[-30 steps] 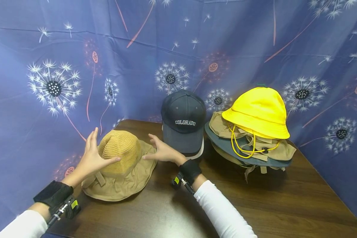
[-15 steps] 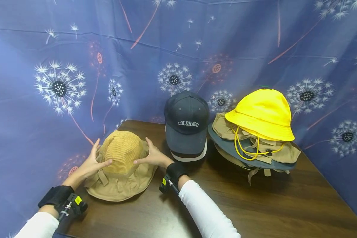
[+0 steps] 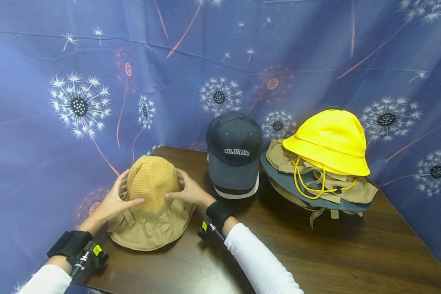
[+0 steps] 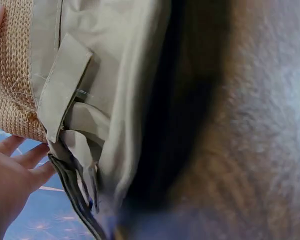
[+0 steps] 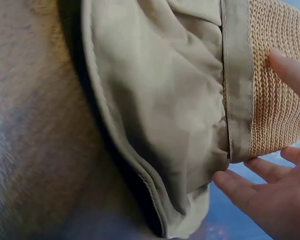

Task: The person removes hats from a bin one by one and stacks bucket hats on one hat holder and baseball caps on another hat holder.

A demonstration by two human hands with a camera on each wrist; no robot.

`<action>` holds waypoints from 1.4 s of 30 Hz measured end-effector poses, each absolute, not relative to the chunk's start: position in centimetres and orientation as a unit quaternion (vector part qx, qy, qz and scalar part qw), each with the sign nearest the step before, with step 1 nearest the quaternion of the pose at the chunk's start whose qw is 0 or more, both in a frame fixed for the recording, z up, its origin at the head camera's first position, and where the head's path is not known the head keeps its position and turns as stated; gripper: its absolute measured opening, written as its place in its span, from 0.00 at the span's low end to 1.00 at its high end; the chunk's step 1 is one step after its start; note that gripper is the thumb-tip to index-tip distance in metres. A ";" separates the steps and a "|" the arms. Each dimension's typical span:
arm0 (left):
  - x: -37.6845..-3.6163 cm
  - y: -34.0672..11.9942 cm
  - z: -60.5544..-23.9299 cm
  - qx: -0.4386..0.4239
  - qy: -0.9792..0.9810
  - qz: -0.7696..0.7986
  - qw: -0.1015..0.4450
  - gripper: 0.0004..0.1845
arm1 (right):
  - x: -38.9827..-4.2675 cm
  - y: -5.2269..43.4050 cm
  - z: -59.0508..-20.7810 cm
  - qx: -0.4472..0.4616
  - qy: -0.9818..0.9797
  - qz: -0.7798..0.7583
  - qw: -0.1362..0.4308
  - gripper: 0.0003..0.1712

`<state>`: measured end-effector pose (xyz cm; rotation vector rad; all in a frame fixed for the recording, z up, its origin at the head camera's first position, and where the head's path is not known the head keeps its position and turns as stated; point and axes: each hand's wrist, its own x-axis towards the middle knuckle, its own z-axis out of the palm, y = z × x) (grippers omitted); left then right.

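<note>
A sun hat [image 3: 152,183] with a woven straw crown and a wide tan cloth brim [image 3: 154,234] sits at the left of the wooden table. My left hand [image 3: 115,202] grips the crown's left side, thumb in front and fingers reaching behind. On the opposite side my right hand [image 3: 187,192] holds the crown the same way. The left wrist view has a cloth tab [image 4: 70,85] on the brim and the left fingers at the crown's edge. In the right wrist view, the right thumb lies on the straw [image 5: 275,110]; the other fingers are by the hat band [image 5: 238,100].
A dark cap [image 3: 235,151] lettered COLORADO rests on another with a pale brim edge, right of the sun hat. Farther right, a yellow bucket hat [image 3: 330,141] with a cord tops a stack of tan and blue-grey hats [image 3: 305,175]. A patterned blue cloth [image 3: 169,81] hangs behind.
Both hands have closed in on the sun hat's crown from either side; the right hand came leftward. The crown now stands slightly higher in the head view, which has shifted a little.
</note>
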<state>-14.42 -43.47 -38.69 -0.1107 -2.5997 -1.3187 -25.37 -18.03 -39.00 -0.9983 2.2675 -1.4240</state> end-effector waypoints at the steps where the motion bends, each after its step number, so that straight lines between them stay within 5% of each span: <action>1: -14.3 -43.4 -38.4 -0.038 -0.885 -0.450 0.115 0.61 | -25.3 -17.9 -38.7 -0.348 0.785 -0.492 0.139 0.57; 7: -13.3 -43.0 -36.4 -0.027 -0.883 -0.453 0.118 0.59 | -25.2 -17.0 -37.0 -0.360 0.787 -0.485 0.130 0.54; 15: -12.2 -42.5 -35.8 -0.056 -0.828 -0.546 0.112 0.45 | -24.6 -15.6 -34.9 -0.404 0.757 -0.495 0.137 0.36; 28: -12.0 -41.1 -34.3 -0.051 -0.847 -0.519 0.100 0.37 | -23.0 -15.7 -34.1 -0.355 0.763 -0.521 0.145 0.47; 42: -10.0 -41.2 -32.6 -0.081 -0.867 -0.489 0.049 0.30 | -22.8 -15.1 -33.7 -0.338 0.722 -0.569 0.203 0.17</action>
